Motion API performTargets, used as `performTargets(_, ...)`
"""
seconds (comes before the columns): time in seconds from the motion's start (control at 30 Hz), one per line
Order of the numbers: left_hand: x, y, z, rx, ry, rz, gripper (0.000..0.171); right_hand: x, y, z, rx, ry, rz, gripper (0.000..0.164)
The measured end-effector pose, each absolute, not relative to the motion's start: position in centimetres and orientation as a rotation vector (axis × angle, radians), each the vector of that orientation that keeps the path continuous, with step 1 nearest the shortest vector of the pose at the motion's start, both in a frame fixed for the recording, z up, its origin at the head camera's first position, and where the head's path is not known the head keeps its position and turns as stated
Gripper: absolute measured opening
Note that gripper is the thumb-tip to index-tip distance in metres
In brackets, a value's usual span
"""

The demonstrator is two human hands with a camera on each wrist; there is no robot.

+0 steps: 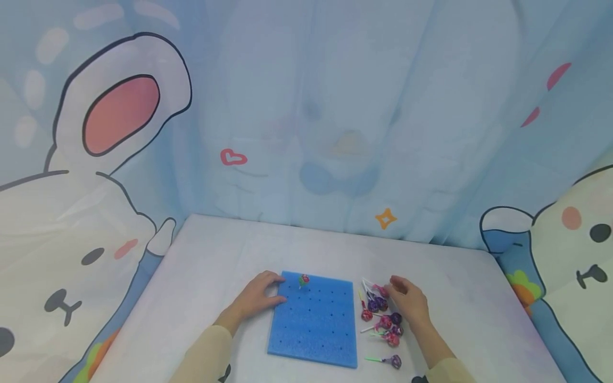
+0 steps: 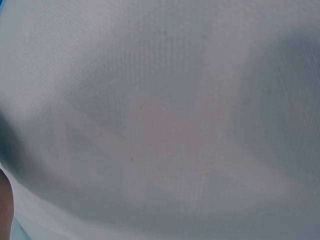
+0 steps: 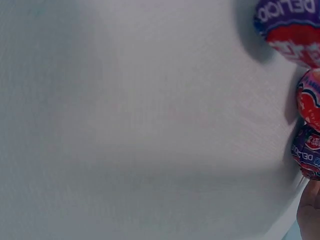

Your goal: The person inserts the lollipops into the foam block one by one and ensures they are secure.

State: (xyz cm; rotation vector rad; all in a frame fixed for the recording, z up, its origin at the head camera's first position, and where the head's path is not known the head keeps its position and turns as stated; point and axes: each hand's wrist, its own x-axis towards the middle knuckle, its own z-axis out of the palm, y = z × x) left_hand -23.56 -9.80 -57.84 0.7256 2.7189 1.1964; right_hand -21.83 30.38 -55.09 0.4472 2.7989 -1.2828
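Note:
In the head view, a blue foam board (image 1: pixel 313 324) dotted with small holes lies on the table. One lollipop (image 1: pixel 304 279) with a red and green wrapper stands upright near its far left corner. My left hand (image 1: pixel 258 296) rests at the board's left edge, thumb and fingers apart. To the right of the board, my right hand (image 1: pixel 411 304) has bent fingers at a pink lollipop (image 1: pixel 380 290) at the far end of a loose pile; I cannot tell whether they pinch it. The right wrist view shows a fingertip (image 3: pixel 310 212) close to a purple-wrapped lollipop (image 3: pixel 307 150).
Several lollipops in red, pink and purple wrappers lie in the pile, among them a red one (image 1: pixel 366 315). Nearer the front lies a purple lollipop (image 1: pixel 395 361) with a green stick. A pale cloth covers the table (image 1: pixel 230 244), and a printed curtain (image 1: pixel 345 106) hangs behind it.

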Motion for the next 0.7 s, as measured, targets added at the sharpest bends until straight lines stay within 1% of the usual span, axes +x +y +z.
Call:
performTargets(0.17,-23.5,-9.8,-57.8,0.728,2.721,1.189,0.048,-21.6,30.3,-55.6,0.436,2.822,-1.253,0.057)
performTargets(0.37,-23.4,-9.7,-57.6,0.727,2.723,1.181,0.048,-21.7,30.3,-56.2,0.431,2.834,-1.247,0.058)
performTargets(0.7,-23.4,-9.8,-57.6,0.733,2.731,1.181,0.048,-21.6,30.2,-56.4,0.39,2.858,-1.233,0.052)
